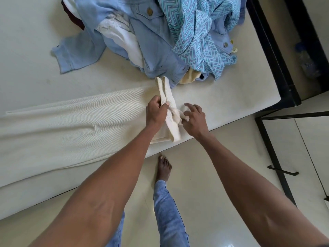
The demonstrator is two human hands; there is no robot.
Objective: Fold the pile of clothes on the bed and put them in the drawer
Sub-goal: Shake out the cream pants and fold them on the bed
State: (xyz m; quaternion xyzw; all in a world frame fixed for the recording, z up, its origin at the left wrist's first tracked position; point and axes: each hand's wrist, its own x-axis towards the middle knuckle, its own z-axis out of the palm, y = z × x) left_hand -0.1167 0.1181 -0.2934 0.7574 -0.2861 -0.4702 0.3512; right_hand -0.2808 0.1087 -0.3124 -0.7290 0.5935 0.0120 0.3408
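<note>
A long cream ribbed garment (71, 125) lies spread across the near part of the bed (26, 59), running off to the left. At its right end two narrow cream straps (168, 97) bunch up. My left hand (156, 111) grips those straps from the left. Right beside it, my right hand (195, 118) pinches the bunched cloth with thumb and forefinger while its other fingers spread. Behind the hands sits the pile of clothes (160, 36): a light blue denim jacket, a blue zigzag-patterned cloth, white pieces and a dark red one.
The bed's black frame (277, 65) runs along the right side, with a thin black metal frame (272, 139) standing on the tiled floor beyond it. My bare foot (163, 168) and a jeans leg stand close to the bed's near edge.
</note>
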